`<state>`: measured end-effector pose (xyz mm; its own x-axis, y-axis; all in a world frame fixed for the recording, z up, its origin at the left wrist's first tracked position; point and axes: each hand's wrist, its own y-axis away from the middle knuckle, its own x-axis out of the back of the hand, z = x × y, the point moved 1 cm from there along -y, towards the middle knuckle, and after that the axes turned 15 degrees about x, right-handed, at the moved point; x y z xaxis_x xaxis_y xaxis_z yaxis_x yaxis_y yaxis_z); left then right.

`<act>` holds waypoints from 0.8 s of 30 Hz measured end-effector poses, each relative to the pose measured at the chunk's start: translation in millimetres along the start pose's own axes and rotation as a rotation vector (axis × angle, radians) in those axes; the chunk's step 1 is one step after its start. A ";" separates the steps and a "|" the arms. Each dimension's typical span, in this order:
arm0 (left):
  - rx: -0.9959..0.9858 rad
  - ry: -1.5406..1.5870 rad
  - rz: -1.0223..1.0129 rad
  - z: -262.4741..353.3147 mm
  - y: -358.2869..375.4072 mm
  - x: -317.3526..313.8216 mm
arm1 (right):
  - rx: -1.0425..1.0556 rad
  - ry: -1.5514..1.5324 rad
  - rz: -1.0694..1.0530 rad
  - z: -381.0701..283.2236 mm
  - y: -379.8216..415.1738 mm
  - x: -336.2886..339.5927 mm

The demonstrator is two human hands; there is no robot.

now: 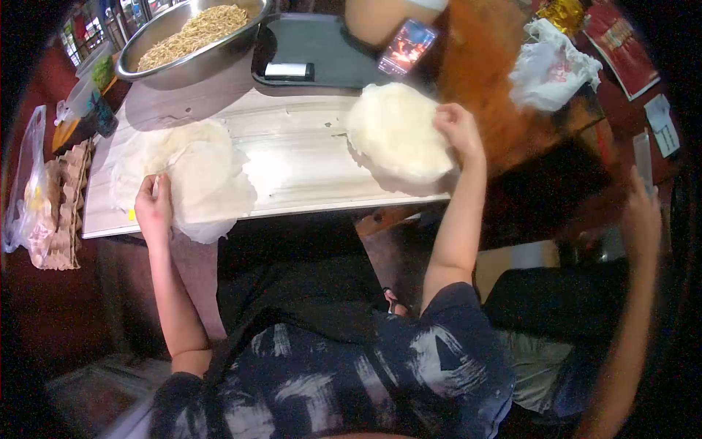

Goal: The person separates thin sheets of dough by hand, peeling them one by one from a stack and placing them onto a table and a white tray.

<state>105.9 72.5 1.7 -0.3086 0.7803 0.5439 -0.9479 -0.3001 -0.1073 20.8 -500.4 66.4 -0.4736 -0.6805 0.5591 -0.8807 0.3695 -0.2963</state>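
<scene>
Thin, pale round wrapper sheets (pixel 205 172) lie spread and overlapping on the left part of a light board (pixel 292 161). My left hand (pixel 155 201) is closed at their front edge, fingertips pinched on a sheet. On the board's right part rests a thicker round stack of pale wrappers (pixel 398 132). My right hand (pixel 457 128) is closed at the right edge of this stack, thumb and fingers pressed together on the wrapper edge. The two piles lie apart, with bare board between them.
A steel bowl (pixel 126 66) of shredded filling stands at the back left, beside a black tray (pixel 322 44) and a lit phone (pixel 408 47). An egg carton (pixel 66 205) is at left, a white plastic bag (pixel 552 66) at right. Another person's arm (pixel 636 293) reaches up at far right.
</scene>
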 end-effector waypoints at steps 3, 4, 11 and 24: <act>0.008 -0.005 0.002 3.2 0.2 0.6 | 0.068 0.067 -0.001 7.3 -4.9 6.2; 0.021 -0.016 0.006 3.7 1.1 1.3 | 0.123 0.190 0.010 9.9 -6.6 8.4; -0.053 0.003 0.005 -4.5 -2.4 -1.4 | 0.074 0.356 0.042 7.4 -12.4 15.6; -0.152 0.331 -0.627 123.3 80.3 -6.0 | 0.861 -0.092 -0.332 -156.1 69.4 -106.9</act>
<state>41.4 -24.0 92.4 0.3116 0.9130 0.2633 -0.9476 0.3192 0.0143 11.1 -303.3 106.9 -0.1623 -0.7282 0.6659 -0.6537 -0.4262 -0.6254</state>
